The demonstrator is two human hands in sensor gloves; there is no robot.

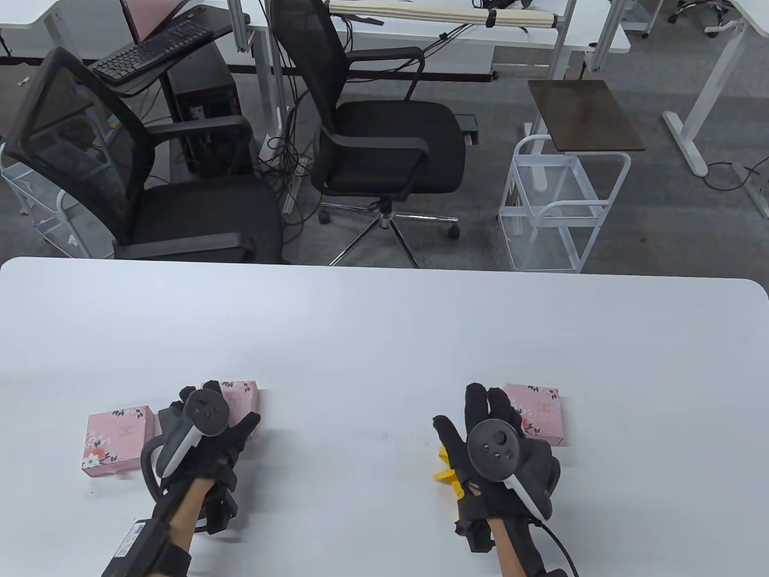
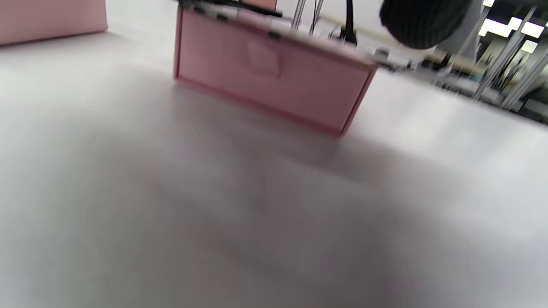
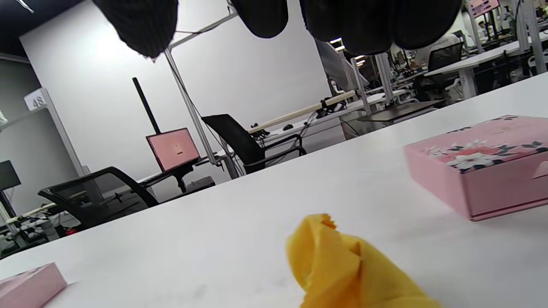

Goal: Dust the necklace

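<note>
Left hand [image 1: 201,433]: fingers spread, held nothing, near the table's [image 1: 384,324] front edge.
Right hand [image 1: 498,445]: fingers extended over yellow cloth [image 3: 342,265], gripping nothing.

Table view looks down from above the near edge of the white rectangular table [image 1: 384,336], facing the office chairs beyond. Both wrist views sit low, skimming the tabletop. Left wrist view, blurred, closely faces a pink cardboard box [image 2: 274,81]; right wrist view shares another flower-printed pink box [image 3: 483,167] with the table view.
</note>
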